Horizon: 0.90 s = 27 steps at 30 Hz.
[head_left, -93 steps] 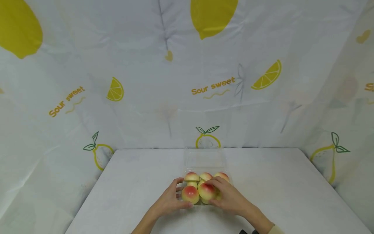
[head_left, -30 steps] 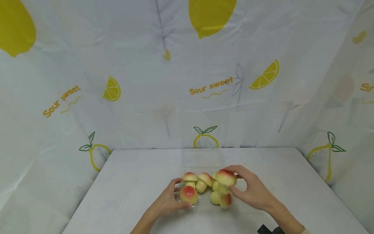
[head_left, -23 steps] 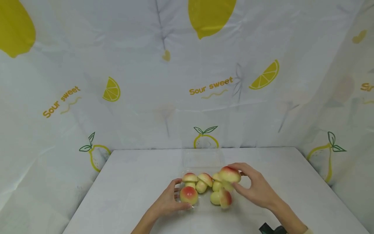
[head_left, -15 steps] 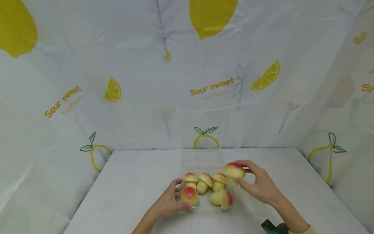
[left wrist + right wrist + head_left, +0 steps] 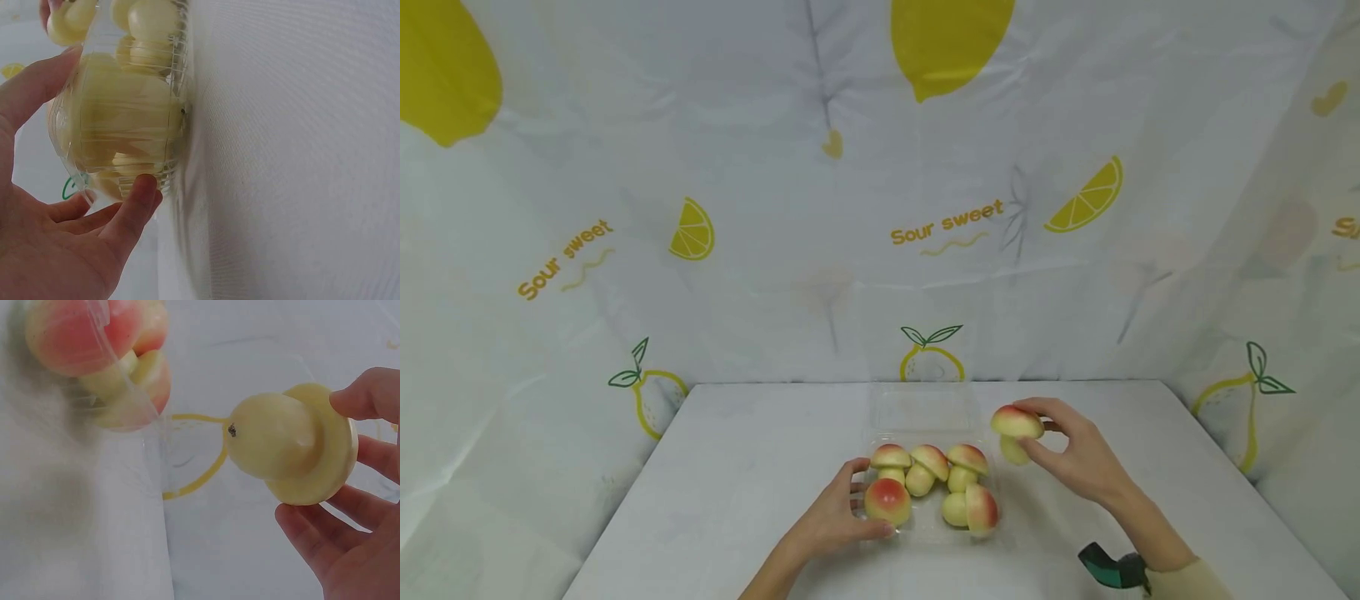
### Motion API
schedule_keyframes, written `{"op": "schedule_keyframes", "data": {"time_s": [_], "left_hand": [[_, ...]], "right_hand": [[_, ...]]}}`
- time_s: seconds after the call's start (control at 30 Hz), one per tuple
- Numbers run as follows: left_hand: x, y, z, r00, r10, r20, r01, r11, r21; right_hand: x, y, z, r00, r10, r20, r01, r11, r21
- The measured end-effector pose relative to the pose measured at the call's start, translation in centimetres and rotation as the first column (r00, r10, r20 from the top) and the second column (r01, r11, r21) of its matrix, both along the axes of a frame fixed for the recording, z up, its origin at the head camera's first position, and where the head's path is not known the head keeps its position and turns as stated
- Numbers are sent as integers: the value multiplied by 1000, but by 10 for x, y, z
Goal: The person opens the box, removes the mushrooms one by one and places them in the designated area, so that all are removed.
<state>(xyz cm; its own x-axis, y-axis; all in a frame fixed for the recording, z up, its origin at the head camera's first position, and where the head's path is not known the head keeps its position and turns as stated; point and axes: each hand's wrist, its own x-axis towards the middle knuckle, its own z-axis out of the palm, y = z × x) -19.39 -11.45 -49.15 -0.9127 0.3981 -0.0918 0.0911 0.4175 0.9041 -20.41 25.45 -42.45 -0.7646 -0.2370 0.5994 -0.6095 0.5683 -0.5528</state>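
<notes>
A clear plastic clamshell box (image 5: 925,533) sits on the table with its lid (image 5: 922,406) folded back. Several toy mushrooms, yellow with red-flushed caps, lie in it, among them one cap-up mushroom (image 5: 887,502) at the front left and one on its side (image 5: 972,508) at the front right. My left hand (image 5: 842,512) grips the box's left end, thumb and fingers on opposite sides (image 5: 119,122). Up and right of the box, my right hand (image 5: 1078,450) pinches another toy mushroom (image 5: 1017,422) by its cap. In the right wrist view that mushroom's stem (image 5: 265,434) points away from the palm.
The white table (image 5: 760,442) runs back to a hanging cloth (image 5: 790,317) printed with lemons. A dark strap-like device (image 5: 1112,568) is near the right sleeve (image 5: 1187,581). Inside the box, a gap shows between the two front mushrooms.
My right hand has taken the front-middle mushroom out of the box and moved it right and upward, past the box's right side. My left hand has stayed at the box's left end.
</notes>
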Motion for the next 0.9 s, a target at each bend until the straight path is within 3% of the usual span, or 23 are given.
{"op": "schedule_keyframes", "data": {"time_s": [0.43, 0.67, 0.9], "left_hand": [[-1, -1, 0, 1000, -1, -15, 1, 1000, 2], [-1, -2, 0, 1000, -1, -25, 1, 1000, 1], [-1, -1, -1, 1000, -1, -19, 1, 1000, 3]], "right_hand": [[-23, 17, -18, 995, -54, 84, 52, 998, 22], [-35, 26, -29, 968, -125, 217, 111, 991, 74], [-48, 38, -44, 949, -159, 271, 141, 986, 87]]}}
